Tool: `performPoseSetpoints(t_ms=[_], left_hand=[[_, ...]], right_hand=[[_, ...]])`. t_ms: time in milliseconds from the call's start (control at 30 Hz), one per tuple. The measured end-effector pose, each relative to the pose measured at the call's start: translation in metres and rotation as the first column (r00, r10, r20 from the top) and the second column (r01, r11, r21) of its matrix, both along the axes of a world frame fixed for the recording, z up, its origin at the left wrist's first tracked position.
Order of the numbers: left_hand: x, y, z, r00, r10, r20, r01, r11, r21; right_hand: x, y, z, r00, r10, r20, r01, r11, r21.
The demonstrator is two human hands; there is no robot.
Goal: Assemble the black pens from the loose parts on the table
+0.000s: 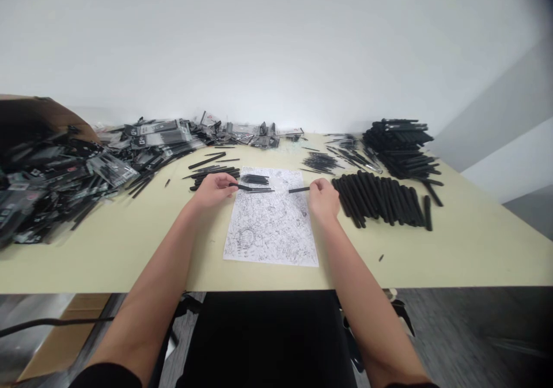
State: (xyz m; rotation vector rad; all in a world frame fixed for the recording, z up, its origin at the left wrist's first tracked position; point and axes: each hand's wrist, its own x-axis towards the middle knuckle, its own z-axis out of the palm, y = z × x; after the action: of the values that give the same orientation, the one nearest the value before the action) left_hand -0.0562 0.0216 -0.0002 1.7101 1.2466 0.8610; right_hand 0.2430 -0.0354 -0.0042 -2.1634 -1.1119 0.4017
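Observation:
My left hand (216,188) is closed on a slim black pen part (243,187), its thin end pointing right over the scribbled sheet of paper (271,232). Pinched in my right hand (323,199) is a black tube like a pen barrel (299,190), which points left toward the other piece. The two pieces are apart. A small row of thin black sticks (254,179) lies near the paper's top edge. Beside my left hand is a bunch of black pens (203,179). Just right of my right hand lies a row of thick black pens (375,198).
A heap of clear packets with black pieces (56,180) spills from a cardboard box (41,111) at the left. More packets (254,133) line the wall. A stack of black pens (395,140) and scattered thin pieces (320,162) lie at the back right.

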Motion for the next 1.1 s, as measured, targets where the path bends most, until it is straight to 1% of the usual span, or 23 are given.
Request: performPoseSetpoints(t_ms=[267,500,700,867,1000,1100], left_hand=[[0.0,-0.001,0.001,1.0,0.006,0.005,-0.006,1.0,-0.005],[0.0,-0.001,0.0,1.0,-0.012,0.008,0.012,1.0,0.005],[0.0,0.001,-0.003,1.0,-0.016,0.005,0.016,1.0,0.023],[0.0,0.001,-0.003,0.999,-0.027,0.016,0.027,0.999,0.019],[0.001,-0.001,-0.001,1.0,-0.027,0.014,0.026,1.0,0.017],[0.002,-0.001,0.0,0.999,-0.026,0.019,0.025,1.0,0.006]], right_hand=[[0.001,0.001,-0.001,1.0,0.009,0.029,-0.009,1.0,0.001],[0.003,0.005,-0.01,0.997,0.061,-0.036,-0.058,0.993,0.099],[0.001,0.007,-0.017,0.99,0.121,-0.072,-0.112,0.986,0.121],[-0.001,0.009,-0.021,0.982,0.152,-0.115,-0.133,0.979,0.153],[-0.001,0.007,-0.017,0.989,0.121,-0.09,-0.107,0.984,0.145],[0.0,0.005,-0.013,0.995,0.085,-0.052,-0.079,0.99,0.113]])
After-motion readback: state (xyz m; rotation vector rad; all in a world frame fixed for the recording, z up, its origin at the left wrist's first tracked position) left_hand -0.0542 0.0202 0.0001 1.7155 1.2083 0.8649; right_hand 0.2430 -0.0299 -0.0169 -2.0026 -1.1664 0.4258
